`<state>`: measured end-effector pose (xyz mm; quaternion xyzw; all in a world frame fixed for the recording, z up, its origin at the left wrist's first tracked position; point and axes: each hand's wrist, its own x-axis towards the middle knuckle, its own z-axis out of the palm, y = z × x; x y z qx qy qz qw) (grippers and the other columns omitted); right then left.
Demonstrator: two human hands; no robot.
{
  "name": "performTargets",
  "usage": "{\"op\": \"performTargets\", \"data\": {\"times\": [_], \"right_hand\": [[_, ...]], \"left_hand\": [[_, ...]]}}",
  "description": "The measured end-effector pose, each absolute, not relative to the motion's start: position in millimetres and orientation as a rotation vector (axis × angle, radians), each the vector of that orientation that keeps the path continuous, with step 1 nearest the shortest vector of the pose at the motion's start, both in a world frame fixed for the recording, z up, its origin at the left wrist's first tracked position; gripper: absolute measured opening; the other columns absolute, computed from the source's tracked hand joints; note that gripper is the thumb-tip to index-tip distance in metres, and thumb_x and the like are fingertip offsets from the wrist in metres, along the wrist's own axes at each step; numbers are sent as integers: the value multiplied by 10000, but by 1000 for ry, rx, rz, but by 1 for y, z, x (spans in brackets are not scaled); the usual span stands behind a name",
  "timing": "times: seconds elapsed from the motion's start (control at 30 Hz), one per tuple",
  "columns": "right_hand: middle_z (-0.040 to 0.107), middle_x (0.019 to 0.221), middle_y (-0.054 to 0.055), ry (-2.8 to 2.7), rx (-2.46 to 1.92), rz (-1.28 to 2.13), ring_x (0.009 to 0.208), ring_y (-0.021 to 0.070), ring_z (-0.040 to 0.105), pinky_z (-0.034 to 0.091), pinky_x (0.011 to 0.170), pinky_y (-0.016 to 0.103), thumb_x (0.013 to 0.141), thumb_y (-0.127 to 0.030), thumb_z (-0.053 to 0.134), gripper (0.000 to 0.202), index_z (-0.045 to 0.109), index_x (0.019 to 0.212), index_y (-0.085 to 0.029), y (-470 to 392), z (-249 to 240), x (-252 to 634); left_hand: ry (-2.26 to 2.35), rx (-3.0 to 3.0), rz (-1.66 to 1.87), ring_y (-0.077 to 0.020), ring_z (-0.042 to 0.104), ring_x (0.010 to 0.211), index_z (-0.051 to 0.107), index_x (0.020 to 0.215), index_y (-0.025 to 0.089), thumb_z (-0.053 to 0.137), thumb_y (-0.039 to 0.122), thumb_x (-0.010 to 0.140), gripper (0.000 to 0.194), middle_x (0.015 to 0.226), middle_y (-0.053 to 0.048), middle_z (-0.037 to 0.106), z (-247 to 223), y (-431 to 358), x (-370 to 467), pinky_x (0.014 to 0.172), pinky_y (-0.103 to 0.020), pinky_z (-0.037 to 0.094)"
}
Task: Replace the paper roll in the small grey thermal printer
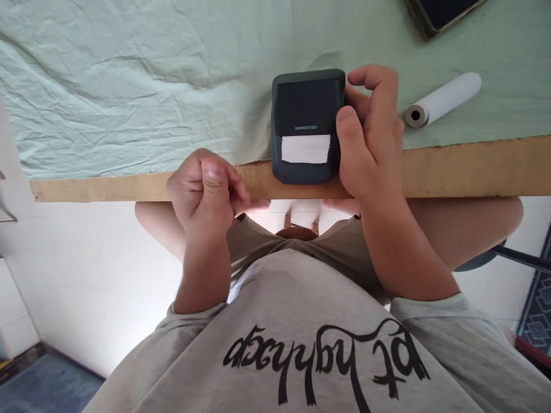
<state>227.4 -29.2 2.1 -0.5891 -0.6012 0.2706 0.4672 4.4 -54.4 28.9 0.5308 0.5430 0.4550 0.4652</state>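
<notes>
A dark label printer point(307, 106) marked NIIMBOT lies at the front edge of the table. A short white strip of paper point(306, 149) sticks out of its slot, with a slightly uneven lower edge. My right hand point(374, 126) grips the printer's right side, thumb against the edge and fingers bent; some fingertips are hidden. Left of the printer and apart from it, my left hand point(206, 189) is closed over the table edge, thumb pressed on curled fingers. Whatever may be inside those fingers is hidden.
A white paper roll point(450, 98) with a dark hollow core lies right of my right hand. At the top right is the corner of a dark phone-like device point(441, 14). Wrinkled pale green cloth point(142, 74) covers the table behind its wooden edge point(473, 169).
</notes>
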Motion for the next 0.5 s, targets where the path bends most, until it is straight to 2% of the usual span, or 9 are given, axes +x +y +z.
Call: {"op": "performTargets", "data": {"times": [0.07, 0.13, 0.17, 0.23, 0.27, 0.33, 0.4, 0.5], "right_hand": [[770, 1029, -10, -1479, -1421, 660, 866, 210, 693, 519, 843, 399, 1007, -298, 462, 149, 472, 1152, -330, -29, 2, 227], [770, 1036, 2, -1476, -1405, 661, 878, 206, 696, 512, 849, 396, 1011, -309, 464, 146, 475, 1156, -316, -29, 1, 227], [770, 1042, 7, -1474, -1401, 663, 890, 206, 698, 509, 852, 396, 1013, -321, 464, 143, 476, 1155, -311, -29, 1, 227], [767, 1048, 11, -1473, -1405, 663, 903, 206, 699, 508, 850, 394, 1015, -348, 465, 137, 475, 1147, -311, -29, 0, 228], [763, 1047, 9, -1477, -1411, 661, 899, 206, 696, 508, 844, 393, 1018, -354, 457, 133, 470, 1145, -316, -29, 0, 228], [750, 1040, 0, -1487, -1413, 664, 879, 207, 680, 503, 829, 392, 1027, -360, 434, 132, 458, 1152, -325, -29, 0, 227], [743, 1045, -1, -1486, -1404, 675, 881, 206, 672, 499, 835, 393, 1033, -368, 425, 149, 454, 1170, -317, -29, -1, 227], [745, 1047, 18, -1479, -1393, 679, 883, 208, 676, 499, 830, 395, 1036, -419, 425, 196, 463, 1176, -289, -29, -1, 227]], "left_hand": [[1317, 1491, 1224, -97, 644, 626, 686, 950, 273, 568, 487, 1090, 281, 774, 40, 711, 22, -45, 11, 542, -267, 529], [1257, 1676, 1187, -156, 737, 999, 717, 1118, 285, 615, 462, 1068, 210, 1084, -6, 777, 13, -35, 14, 865, -343, 609], [1206, 1749, 1120, -206, 697, 1207, 710, 1211, 290, 687, 499, 1015, 287, 1272, -33, 747, 7, -30, 15, 1025, -393, 578], [1126, 1872, 963, -300, 545, 1458, 635, 1389, 300, 836, 567, 862, 624, 1527, -68, 610, -2, -24, 14, 1215, -462, 472], [1116, 1910, 887, -330, 479, 1519, 579, 1460, 304, 886, 573, 796, 780, 1600, -77, 542, -5, -23, 14, 1262, -477, 429], [1142, 1951, 769, -355, 385, 1585, 486, 1543, 312, 937, 536, 735, 952, 1681, -70, 444, -9, -24, 13, 1316, -480, 361], [1195, 1939, 700, -367, 349, 1604, 462, 1564, 313, 967, 477, 705, 1010, 1719, -50, 386, -10, -27, 15, 1337, -479, 322], [1267, 1875, 700, -383, 388, 1581, 508, 1531, 301, 1010, 430, 645, 1026, 1720, -40, 383, -9, -33, 20, 1335, -482, 319]]}}
